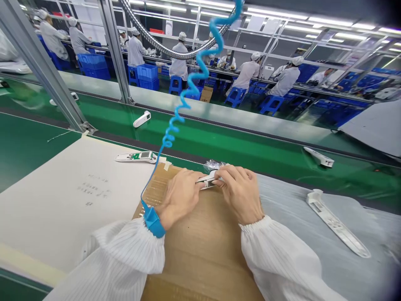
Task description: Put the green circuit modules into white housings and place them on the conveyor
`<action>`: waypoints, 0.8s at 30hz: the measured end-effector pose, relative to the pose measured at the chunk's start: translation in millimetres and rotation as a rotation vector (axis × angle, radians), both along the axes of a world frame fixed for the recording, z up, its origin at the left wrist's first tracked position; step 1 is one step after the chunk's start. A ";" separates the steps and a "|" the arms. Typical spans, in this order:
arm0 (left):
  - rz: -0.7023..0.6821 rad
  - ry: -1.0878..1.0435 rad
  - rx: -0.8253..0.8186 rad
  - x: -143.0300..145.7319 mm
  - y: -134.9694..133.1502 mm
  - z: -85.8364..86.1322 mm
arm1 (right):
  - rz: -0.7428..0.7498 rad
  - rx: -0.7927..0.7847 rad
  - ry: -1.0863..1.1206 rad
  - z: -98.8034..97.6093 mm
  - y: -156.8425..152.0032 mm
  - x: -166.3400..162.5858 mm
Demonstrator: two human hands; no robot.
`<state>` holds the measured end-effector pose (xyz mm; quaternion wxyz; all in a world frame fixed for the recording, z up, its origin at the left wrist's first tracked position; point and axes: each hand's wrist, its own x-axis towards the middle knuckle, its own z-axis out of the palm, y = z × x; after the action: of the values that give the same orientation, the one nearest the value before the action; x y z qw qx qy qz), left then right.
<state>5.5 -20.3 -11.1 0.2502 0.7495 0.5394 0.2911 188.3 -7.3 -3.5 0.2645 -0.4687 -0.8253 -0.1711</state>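
Between my two hands, over the brown cardboard (216, 242), is a white plastic device housing (211, 176), partly covered by my fingers. My left hand (184, 191) is closed on its left end, and a blue wrist strap (153, 222) with a coiled cord circles that wrist. My right hand (239, 190) grips the right end with thumb and fingers. Left of the cardboard lies a white half-shell with a green circuit board (135, 156). An open white housing shell (336, 223) rests on the grey sheet at the right.
A green conveyor belt (200, 133) runs behind the work surface, carrying a white handheld device (142, 119) and another white device (318, 157). The blue coiled cord (191, 90) hangs down in front. A metal post (115, 50) stands at left. People in white coats sit beyond.
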 end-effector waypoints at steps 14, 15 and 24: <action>0.399 -0.265 -0.161 -16.6 16.6 9.5 | -0.090 -0.166 0.162 -14.3 8.4 18.3; 0.394 -0.360 -0.207 -17.3 17.3 10.9 | -0.184 -0.218 0.198 -20.7 18.0 24.8; 0.237 -0.810 -0.505 -11.7 10.0 20.9 | -0.536 -0.303 0.144 -22.9 28.5 141.3</action>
<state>-6.2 -10.3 9.8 0.5789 0.4254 0.5340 0.4457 329.6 21.3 -26.5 0.1947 -0.7145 -0.6677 -0.0760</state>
